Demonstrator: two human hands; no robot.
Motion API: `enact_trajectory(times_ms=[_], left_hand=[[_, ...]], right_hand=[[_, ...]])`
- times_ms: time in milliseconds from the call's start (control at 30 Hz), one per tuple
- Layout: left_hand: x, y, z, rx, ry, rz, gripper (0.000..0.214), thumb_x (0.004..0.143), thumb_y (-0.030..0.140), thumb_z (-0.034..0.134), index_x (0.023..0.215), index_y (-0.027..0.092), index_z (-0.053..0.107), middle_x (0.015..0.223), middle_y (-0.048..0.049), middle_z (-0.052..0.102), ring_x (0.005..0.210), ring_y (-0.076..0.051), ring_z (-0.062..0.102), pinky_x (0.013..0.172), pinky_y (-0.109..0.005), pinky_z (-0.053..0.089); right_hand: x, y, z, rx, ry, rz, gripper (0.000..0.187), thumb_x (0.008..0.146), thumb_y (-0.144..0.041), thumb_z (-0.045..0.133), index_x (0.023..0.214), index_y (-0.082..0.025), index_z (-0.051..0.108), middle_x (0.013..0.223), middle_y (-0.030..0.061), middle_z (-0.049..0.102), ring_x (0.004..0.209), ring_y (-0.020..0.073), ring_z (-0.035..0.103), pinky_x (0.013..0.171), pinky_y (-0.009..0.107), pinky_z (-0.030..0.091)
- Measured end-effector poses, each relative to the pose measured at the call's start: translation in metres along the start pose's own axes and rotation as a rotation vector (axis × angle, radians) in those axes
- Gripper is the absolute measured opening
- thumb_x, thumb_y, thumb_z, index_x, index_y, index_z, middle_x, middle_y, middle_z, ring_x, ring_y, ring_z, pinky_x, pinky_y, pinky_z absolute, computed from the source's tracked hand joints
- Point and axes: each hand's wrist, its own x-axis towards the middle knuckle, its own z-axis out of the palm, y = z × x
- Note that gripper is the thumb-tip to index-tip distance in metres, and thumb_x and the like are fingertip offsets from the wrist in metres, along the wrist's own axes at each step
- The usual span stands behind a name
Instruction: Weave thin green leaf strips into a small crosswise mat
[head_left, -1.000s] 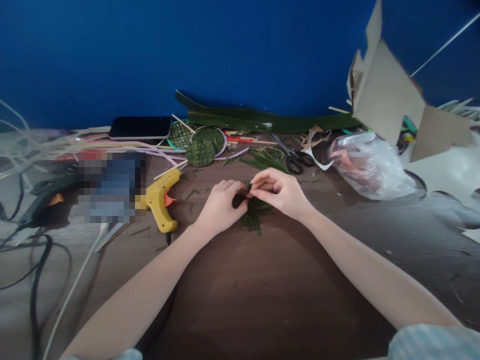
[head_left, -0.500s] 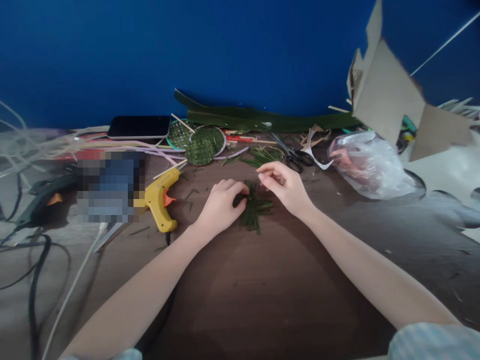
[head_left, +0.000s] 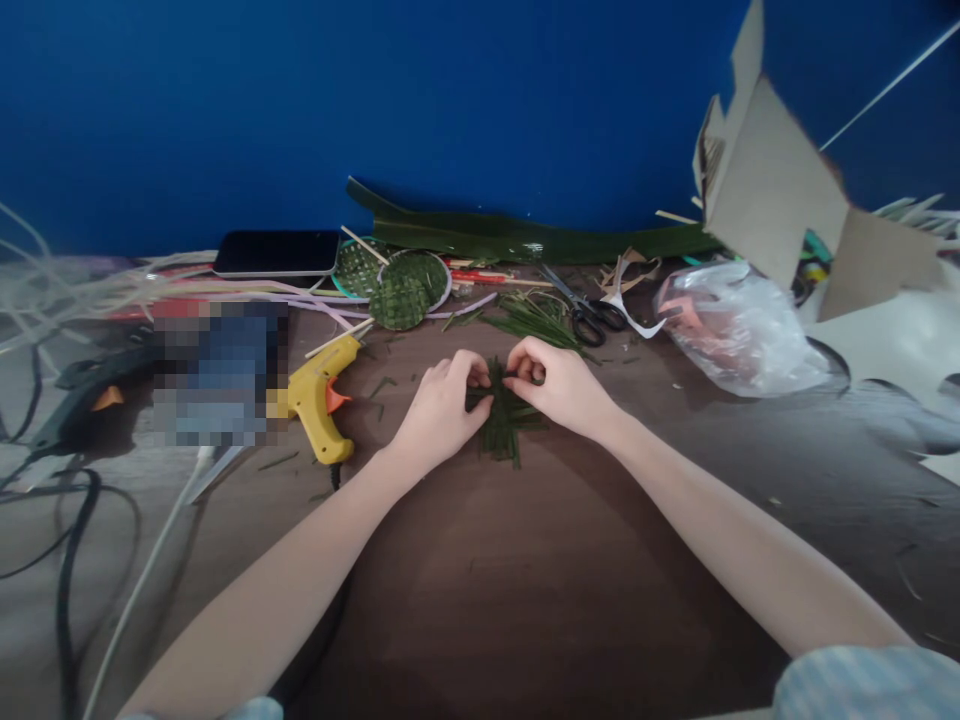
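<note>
A small woven piece of green leaf strips (head_left: pixel 501 430) lies flat on the brown table, its loose strip ends sticking out toward me and to the right. At its left edge, my left hand (head_left: pixel 446 405) has thumb and fingers closed on the strips. My right hand (head_left: pixel 559 385) pinches at the upper right part of the weave, thumb against forefinger. The fingertips of both hands nearly meet, and they hide the upper middle of the piece. Just beyond my right hand lies a pile of loose green leaf strips (head_left: pixel 536 318).
To the left are a yellow glue gun (head_left: pixel 322 400), a phone-like blurred block (head_left: pixel 225 375) and cables. Behind lie woven green discs (head_left: pixel 401 300), a dark tablet (head_left: pixel 277 253), scissors (head_left: pixel 589 315) and a long leaf (head_left: pixel 525 238). A plastic bag (head_left: pixel 739 335) and cut cardboard (head_left: pixel 780 190) stand right.
My right hand has come down and left onto the weave, from just above it. My left hand has barely shifted, its fingers a little more curled.
</note>
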Motion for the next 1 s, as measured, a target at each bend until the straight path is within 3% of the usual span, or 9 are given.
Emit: enact_trajectory(times_ms=[567,800,1000], left_hand=[[-0.0014,-0.0001,-0.0019,0.054,-0.048,0.125,0.017,0.08,0.006,0.053,0.09,0.02,0.05,0.091,-0.001,0.062,0.09,-0.016,0.057,0.082,-0.031,0.042],[-0.0001,0.0023,-0.0032,-0.016,-0.052,0.07,0.021,0.077,0.005,0.056,0.091,0.02,0.05,0.091,-0.0007,0.065,0.089,-0.016,0.06,0.082,-0.031,0.045],[0.0022,0.0024,-0.0021,-0.047,-0.058,0.046,0.024,0.075,0.003,0.055,0.091,0.019,0.049,0.09,-0.0008,0.065,0.088,-0.015,0.06,0.082,-0.032,0.045]], right_hand=[[0.0014,0.0015,0.0011,-0.008,-0.006,-0.012,0.015,0.071,-0.017,0.061,0.076,-0.021,0.048,0.061,-0.0051,0.048,0.055,0.0099,0.043,0.056,0.025,0.034],[0.0031,0.0004,-0.003,0.179,0.003,0.076,0.012,0.073,-0.024,0.062,0.074,-0.02,0.051,0.06,-0.0034,0.054,0.054,0.0107,0.046,0.054,0.027,0.036],[0.0007,-0.0006,-0.0021,0.344,0.082,0.038,0.008,0.078,-0.023,0.056,0.082,-0.02,0.049,0.061,-0.0036,0.056,0.056,0.0113,0.052,0.058,0.028,0.041]])
